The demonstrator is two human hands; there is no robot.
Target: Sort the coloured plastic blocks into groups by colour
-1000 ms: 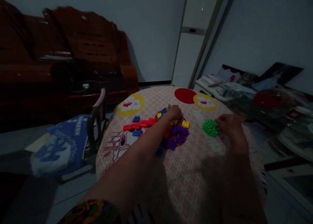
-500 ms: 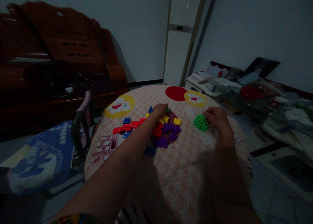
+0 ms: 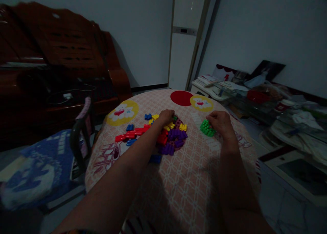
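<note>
My left hand (image 3: 166, 117) reaches over the far side of a group of plastic building blocks, its fingers closed on a small green block (image 3: 175, 118) that shows at the fingertips. Beneath and around it are yellow blocks (image 3: 183, 127), red blocks (image 3: 130, 134), purple blocks (image 3: 177, 135) and a round brown piece (image 3: 183, 142) with holes. To the right, my right hand (image 3: 220, 122) has its fingers pinched at the upper edge of a bunch of green building blocks (image 3: 207, 128). My palm hides part of what those fingers touch.
A round table with a patterned tablecloth (image 3: 178, 179) bears everything. Blue blocks (image 3: 155, 158) lie at the group's edges. On the left stand a chair (image 3: 81, 138) and a wooden sofa (image 3: 63, 53). A cluttered glass table (image 3: 245, 91) is at the right.
The whole view has shifted slightly. My right fingers have moved a little over the top of the green bunch. My left hand stays at nearly the same spot.
</note>
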